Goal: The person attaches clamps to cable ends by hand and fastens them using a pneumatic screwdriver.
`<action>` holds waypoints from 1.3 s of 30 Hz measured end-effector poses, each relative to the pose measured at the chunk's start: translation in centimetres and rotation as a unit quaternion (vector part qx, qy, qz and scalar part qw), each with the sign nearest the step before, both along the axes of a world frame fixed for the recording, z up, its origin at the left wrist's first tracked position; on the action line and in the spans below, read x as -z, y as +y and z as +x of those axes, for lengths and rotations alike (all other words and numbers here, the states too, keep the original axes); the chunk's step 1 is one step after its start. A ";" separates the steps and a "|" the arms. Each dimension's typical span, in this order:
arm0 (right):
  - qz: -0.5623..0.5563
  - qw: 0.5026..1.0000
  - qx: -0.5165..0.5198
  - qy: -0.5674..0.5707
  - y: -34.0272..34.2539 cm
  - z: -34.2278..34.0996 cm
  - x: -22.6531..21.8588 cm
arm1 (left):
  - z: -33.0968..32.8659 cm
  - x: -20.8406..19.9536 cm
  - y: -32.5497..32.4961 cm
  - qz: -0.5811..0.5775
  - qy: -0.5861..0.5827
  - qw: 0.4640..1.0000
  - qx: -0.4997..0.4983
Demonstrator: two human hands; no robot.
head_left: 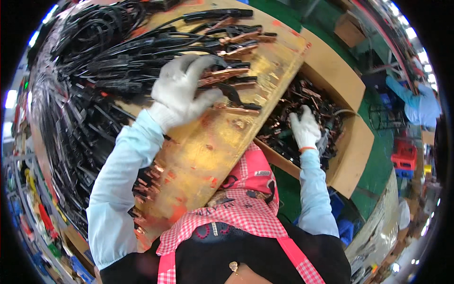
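My left hand, in a white glove, is over the wooden tabletop. Its thumb and fingers are apart, next to copper-coloured clamps with black handles. Those clamps belong to a row of black cables lying fanned out from the left; I see no clamp plainly gripped. Lower and to the right, my right hand, also gloved, reaches into an open cardboard box. Its fingers are spread over a heap of loose black and copper-coloured clamp parts, some of them hidden beneath the hand.
Bundled cables cover the table's left side, with more copper ends near its front. A brown carton stands on the green floor at the far right. Red and blue stools and another person are farther right.
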State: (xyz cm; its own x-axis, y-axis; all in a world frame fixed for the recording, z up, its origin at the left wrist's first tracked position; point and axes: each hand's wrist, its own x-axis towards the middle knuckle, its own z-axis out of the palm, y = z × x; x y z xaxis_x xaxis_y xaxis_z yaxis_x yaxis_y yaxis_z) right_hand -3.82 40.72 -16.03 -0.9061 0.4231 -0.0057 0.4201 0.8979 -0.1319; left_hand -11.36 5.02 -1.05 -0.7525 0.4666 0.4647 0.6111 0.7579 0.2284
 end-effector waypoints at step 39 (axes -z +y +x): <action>-0.250 0.834 -0.457 0.184 -23.2 0.5 -11.5 | 4.9 -1.5 -9.5 -0.007 -0.352 0.932 0.083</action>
